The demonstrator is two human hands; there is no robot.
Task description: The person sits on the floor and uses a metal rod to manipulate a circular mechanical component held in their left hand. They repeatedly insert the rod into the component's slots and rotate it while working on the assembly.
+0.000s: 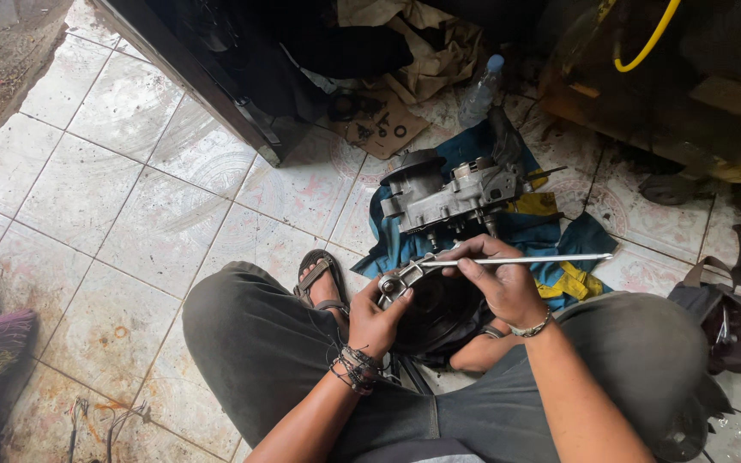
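While the left hand [376,319] grips a metal part [398,283], the right hand [499,279] clasps a rod [542,259].

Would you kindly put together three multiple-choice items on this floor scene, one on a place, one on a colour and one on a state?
1. Where does the grey metal housing rest?
A. on the blue cloth
B. on the cardboard
C. on the person's lap

2. What colour is the hose at upper right?
A. red
B. yellow
C. green

3. What is the right hand doing?
A. lying flat on the tiles
B. hanging free
C. holding a long metal tool

Answers: 1 A, the housing sits on the cloth spread over the tiles. 2 B, the curved hose is plainly yellow. 3 C, its fingers close round the tool, while the left hand steadies a small metal part.
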